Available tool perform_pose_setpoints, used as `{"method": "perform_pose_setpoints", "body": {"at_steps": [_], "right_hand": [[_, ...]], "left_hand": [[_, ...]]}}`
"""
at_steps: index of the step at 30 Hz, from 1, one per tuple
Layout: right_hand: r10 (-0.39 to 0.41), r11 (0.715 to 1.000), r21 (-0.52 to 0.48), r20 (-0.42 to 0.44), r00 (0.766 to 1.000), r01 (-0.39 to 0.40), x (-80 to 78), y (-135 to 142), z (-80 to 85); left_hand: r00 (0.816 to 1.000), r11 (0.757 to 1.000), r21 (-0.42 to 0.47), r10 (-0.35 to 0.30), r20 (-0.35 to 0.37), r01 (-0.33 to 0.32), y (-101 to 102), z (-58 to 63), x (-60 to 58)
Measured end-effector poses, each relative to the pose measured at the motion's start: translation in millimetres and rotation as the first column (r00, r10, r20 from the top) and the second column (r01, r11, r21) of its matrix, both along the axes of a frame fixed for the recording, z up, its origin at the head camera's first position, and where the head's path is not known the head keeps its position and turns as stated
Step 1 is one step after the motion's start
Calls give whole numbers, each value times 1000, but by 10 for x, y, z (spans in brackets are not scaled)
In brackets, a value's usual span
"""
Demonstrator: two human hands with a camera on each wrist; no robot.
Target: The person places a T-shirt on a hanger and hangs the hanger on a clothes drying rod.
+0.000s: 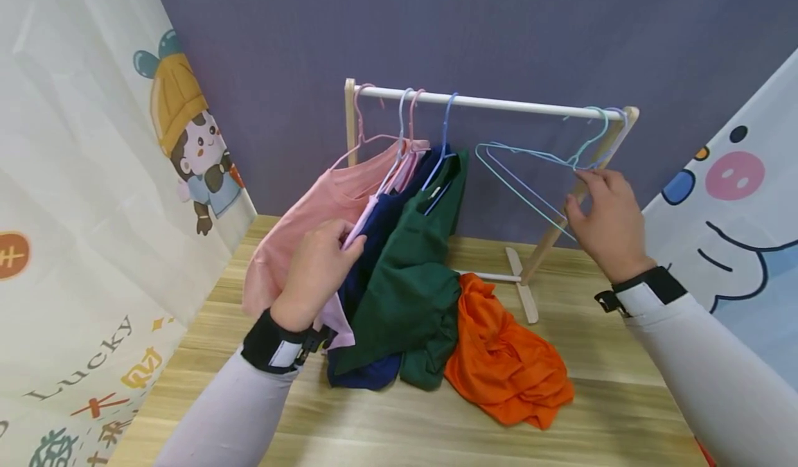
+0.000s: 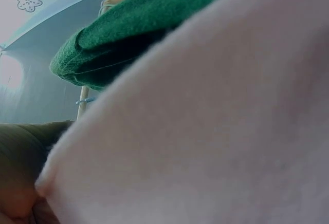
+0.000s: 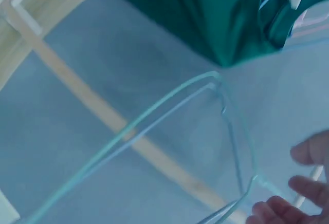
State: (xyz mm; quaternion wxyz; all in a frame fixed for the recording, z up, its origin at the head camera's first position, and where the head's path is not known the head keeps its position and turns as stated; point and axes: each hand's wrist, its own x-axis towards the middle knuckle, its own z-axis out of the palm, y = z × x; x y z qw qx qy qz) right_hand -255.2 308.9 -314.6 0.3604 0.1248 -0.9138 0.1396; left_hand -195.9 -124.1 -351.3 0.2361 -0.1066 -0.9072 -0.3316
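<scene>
My left hand point(image 1: 321, 262) pinches the shoulder of a pale lilac shirt point(image 1: 363, 219), which hangs on a light blue hanger point(image 1: 401, 134). Pale cloth point(image 2: 205, 131) fills most of the left wrist view and hides those fingers. At the rail's right end, my right hand point(image 1: 607, 217) is at a mint green hanger point(image 1: 526, 152), its index finger at the neck below the hook. Thumb and fingers stand apart in the right wrist view point(image 3: 308, 183). A bare lavender hanger point(image 1: 520, 185) hangs just behind the green one.
On the white rail point(image 1: 499, 105) of the wooden stand also hang a pink shirt point(image 1: 312, 217), a navy garment point(image 1: 382, 235) and a dark green shirt point(image 1: 405, 273). A crumpled orange garment point(image 1: 505, 356) lies on the wood-patterned tabletop point(image 1: 349, 429). Printed curtains point(image 1: 93, 176) flank both sides.
</scene>
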Motion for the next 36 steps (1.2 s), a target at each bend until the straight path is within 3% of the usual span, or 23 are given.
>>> {"method": "perform_pose_setpoints", "body": {"at_steps": [5,8,18,27,36], "right_hand": [[-113,991,-69,35,993,115,-132,112,14],[-134,987,-78,80,988,140,-164,161,-11],[-126,976,-170,64,990,136,-241,194,-69],[-140,946,-284,70,988,154,-287,167,-21],[-135,899,-409,74,988,153,-155,152,130]], "left_hand": [[1000,1000,-3,-1,9,1,0,12,18],[1000,1000,-7,-1,11,1,1,-2,15],[1000,1000,-4,0,-1,0,0,-14,10],[1000,1000,0,-2,-9,2,3,0,12],[1000,1000,1,-11,-7,11,-3,0,23]]}}
